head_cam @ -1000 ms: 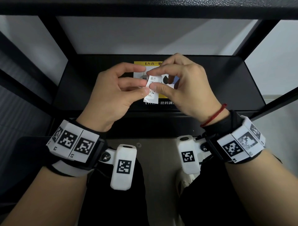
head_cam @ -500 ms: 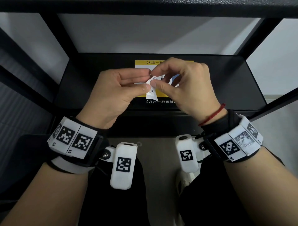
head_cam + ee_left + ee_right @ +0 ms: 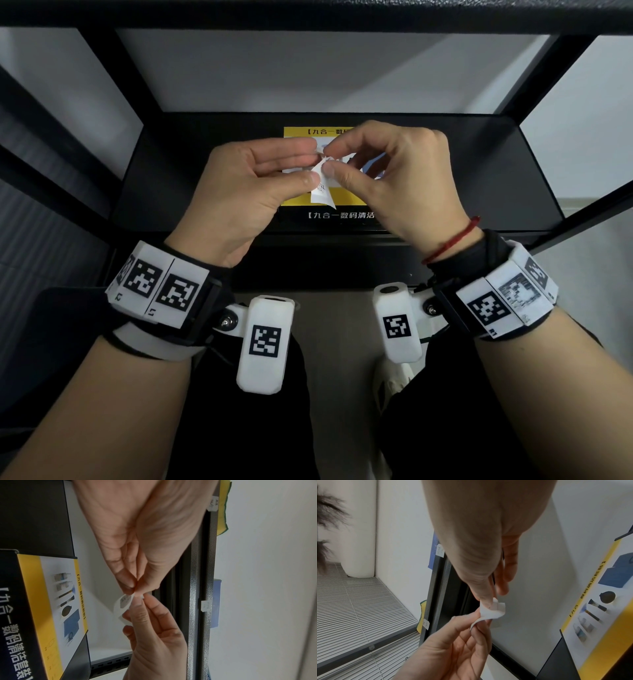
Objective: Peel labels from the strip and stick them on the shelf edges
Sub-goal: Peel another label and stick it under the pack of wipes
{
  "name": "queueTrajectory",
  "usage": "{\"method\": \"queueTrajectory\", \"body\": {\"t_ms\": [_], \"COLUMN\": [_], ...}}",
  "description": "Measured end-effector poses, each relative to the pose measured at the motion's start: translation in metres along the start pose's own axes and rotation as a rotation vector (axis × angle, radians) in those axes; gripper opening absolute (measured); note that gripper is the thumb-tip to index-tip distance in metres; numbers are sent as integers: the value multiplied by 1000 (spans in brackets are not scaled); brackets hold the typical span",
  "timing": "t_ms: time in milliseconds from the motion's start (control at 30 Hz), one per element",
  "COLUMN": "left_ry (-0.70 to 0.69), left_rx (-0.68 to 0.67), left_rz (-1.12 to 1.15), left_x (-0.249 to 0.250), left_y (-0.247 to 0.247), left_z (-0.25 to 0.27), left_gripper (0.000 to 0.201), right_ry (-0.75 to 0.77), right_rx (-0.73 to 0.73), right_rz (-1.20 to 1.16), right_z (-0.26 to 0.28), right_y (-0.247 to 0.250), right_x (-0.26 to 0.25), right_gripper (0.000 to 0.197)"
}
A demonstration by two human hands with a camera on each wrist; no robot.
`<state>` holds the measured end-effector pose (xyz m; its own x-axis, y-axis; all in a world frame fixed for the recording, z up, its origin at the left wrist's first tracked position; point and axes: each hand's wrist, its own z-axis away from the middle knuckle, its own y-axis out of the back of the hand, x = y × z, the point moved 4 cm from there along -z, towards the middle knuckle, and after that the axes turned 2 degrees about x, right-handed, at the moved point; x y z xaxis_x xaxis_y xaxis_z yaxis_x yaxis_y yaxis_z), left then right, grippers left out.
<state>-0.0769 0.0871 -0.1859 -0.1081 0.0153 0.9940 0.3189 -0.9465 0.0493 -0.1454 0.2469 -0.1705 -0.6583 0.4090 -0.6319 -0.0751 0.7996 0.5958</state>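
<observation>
While peel under way: left hand (image 3: 246, 192) pinching label strip (image 3: 322, 192) between thumb and fingers, right hand (image 3: 387, 178) pinching lifted label corner; strip held above yellow box (image 3: 298, 132). Next: pull free slowly, avoid tearing, carry to shelf edge (image 3: 208, 574)

White label strip (image 3: 322, 192) — dark handwriting; box (image 3: 51, 601) yellow, white, black; shelf (image 3: 479, 171) black.

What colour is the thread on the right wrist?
Red: the thread circles the right wrist just behind the right hand. Head view shows it best.
</observation>
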Motion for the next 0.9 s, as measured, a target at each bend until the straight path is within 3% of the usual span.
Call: {"method": "queueTrajectory", "body": {"t_ms": [233, 400, 500, 567, 733, 900], "left_ry": [0, 19, -10, -40, -147, -159], "left_rx": [15, 91, 194, 222, 96, -8], "left_rz": [-10, 94, 71, 12, -349, -434], "left_x": [-1, 0, -3, -4, -1, 3], "left_y": [3, 4, 11, 14, 7, -3], "left_z": [-2, -3, -7, -9, -6, 0], "left_gripper": [33, 18, 8, 12, 20, 12], "right_ry": [-1, -25, -27, -34, -70, -81], "right_rx": [-19, -28, -41, -50, -60, -106], "right_rz": [6, -6, -27, -48, -62, -38], "right_z": [-1, -2, -1, -1, -2, -1], "right_y": [-1, -1, -1, 0, 6, 6], "right_x": [0, 2, 2, 3, 7, 8], "right_gripper": [6, 6, 5, 3, 3, 5]}}
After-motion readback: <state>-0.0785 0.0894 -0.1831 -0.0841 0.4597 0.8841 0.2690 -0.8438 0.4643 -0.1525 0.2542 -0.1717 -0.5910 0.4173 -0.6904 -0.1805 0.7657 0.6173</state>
